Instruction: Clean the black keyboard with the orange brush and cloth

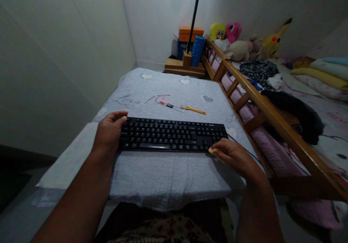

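Note:
A black computer keyboard (pixel 171 135) lies across a table covered with a pale cloth (pixel 168 174). My left hand (pixel 109 131) grips the keyboard's left end, thumb on top. My right hand (pixel 232 155) holds its near right corner, fingers curled at the edge. A thin black cable runs off from the right end.
Beyond the keyboard lie a screwdriver with a clear handle (pixel 171 106), a yellow-handled tool (pixel 193 109) and two thin sticks (pixel 156 97). A wooden bed rail (pixel 261 103) runs along the right, with plush toys (pixel 244 40) and bedding behind. Boxes and a black pole (pixel 193 18) stand at the far end.

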Tool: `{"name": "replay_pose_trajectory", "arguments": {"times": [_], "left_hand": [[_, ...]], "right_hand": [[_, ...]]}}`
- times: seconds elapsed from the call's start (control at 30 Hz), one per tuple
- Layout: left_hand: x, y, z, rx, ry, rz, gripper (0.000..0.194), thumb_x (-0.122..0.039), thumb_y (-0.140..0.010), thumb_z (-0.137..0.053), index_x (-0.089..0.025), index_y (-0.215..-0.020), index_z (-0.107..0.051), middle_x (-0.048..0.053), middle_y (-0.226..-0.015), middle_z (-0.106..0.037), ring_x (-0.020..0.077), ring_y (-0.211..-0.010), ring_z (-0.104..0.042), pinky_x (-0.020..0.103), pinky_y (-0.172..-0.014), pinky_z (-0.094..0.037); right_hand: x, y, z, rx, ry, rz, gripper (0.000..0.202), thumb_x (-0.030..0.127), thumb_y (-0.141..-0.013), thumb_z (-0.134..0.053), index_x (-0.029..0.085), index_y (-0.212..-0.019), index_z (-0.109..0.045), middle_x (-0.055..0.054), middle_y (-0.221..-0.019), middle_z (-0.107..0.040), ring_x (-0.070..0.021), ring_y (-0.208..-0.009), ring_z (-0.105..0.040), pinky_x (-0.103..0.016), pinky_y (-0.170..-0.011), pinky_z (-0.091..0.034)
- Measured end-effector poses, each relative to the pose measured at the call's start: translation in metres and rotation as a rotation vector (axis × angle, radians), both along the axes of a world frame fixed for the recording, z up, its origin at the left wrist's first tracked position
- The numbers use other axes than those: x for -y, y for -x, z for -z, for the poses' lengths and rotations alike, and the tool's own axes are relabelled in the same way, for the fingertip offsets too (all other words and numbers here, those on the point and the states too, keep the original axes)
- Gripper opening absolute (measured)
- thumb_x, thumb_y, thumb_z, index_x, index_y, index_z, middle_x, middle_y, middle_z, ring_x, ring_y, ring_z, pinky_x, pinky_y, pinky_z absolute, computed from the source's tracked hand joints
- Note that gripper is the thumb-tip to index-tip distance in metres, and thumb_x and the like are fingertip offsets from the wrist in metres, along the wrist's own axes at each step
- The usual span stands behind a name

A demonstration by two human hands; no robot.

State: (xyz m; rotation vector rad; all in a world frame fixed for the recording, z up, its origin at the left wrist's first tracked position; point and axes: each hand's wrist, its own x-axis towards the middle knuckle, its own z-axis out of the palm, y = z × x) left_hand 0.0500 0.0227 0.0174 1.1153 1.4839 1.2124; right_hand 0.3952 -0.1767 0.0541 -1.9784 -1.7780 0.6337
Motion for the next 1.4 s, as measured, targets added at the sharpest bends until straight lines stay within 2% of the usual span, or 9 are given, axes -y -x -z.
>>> {"name": "replay_pose_trajectory", "arguments": {"times": [0.17, 0.33, 0.47, 0.7, 1.1, 1.4], "left_hand": [[-0.001, 0.001, 0.002, -0.013, 0.008, -0.006, 0.034, -0.029, -0.066, -0.070, -0.017, -0.097, -0.071, -0.002, -0.074, -0.062, 0.0121, -0.062, -0.050, 0.024, -0.056, -0.038], [0.001, -0.002, -0.002, 0.002, 0.001, -0.009, 0.034, -0.031, -0.063, -0.070, -0.016, -0.094, -0.071, -0.002, -0.073, -0.062, 0.0107, -0.060, -0.049, 0.023, -0.056, -0.039], [0.002, -0.002, -0.003, -0.013, -0.001, -0.011, 0.035, -0.031, -0.063, -0.070, -0.016, -0.095, -0.071, -0.002, -0.072, -0.062, 0.0109, -0.060, -0.050, 0.023, -0.056, -0.039], [-0.001, 0.000, 0.003, -0.021, 0.002, -0.013, 0.039, -0.033, -0.064, -0.071, -0.017, -0.099, -0.072, -0.001, -0.077, -0.063, 0.0114, -0.063, -0.051, 0.023, -0.057, -0.039], [0.001, -0.001, -0.001, -0.026, -0.002, -0.012, 0.037, -0.032, -0.062, -0.070, -0.017, -0.096, -0.072, -0.001, -0.076, -0.063, 0.0119, -0.062, -0.051, 0.023, -0.057, -0.039], [-0.001, 0.001, 0.002, -0.024, -0.009, -0.006, 0.037, -0.031, -0.063, -0.070, -0.017, -0.098, -0.072, -0.001, -0.077, -0.063, 0.0116, -0.062, -0.051, 0.023, -0.056, -0.039]], "right_hand": [[-0.035, -0.009, -0.009, 0.085, -0.115, 0.077, 0.021, 0.034, -0.092, -0.060, 0.022, -0.088, -0.077, -0.006, -0.089, -0.072, -0.0202, -0.083, -0.066, -0.030, -0.076, -0.048], [-0.081, -0.017, 0.003, 0.188, -0.135, 0.156, 0.019, 0.027, -0.092, -0.062, 0.018, -0.094, -0.078, -0.009, -0.097, -0.075, -0.0220, -0.094, -0.068, -0.029, -0.082, -0.047], [-0.098, -0.018, 0.011, 0.257, -0.099, 0.144, 0.020, 0.026, -0.093, -0.061, 0.018, -0.095, -0.079, -0.010, -0.098, -0.076, -0.0214, -0.093, -0.068, -0.028, -0.081, -0.046], [-0.088, -0.017, 0.011, 0.296, -0.039, 0.106, 0.022, 0.026, -0.094, -0.059, 0.019, -0.097, -0.080, -0.009, -0.098, -0.075, -0.0204, -0.094, -0.068, -0.027, -0.081, -0.045], [-0.068, -0.009, 0.009, 0.259, -0.005, 0.122, 0.022, 0.027, -0.094, -0.058, 0.018, -0.098, -0.078, -0.010, -0.100, -0.074, -0.0211, -0.093, -0.067, -0.028, -0.080, -0.045], [-0.055, -0.004, 0.005, 0.228, 0.028, 0.124, 0.022, 0.030, -0.091, -0.059, 0.019, -0.093, -0.077, -0.009, -0.097, -0.074, -0.0209, -0.088, -0.067, -0.028, -0.077, -0.046]]}}
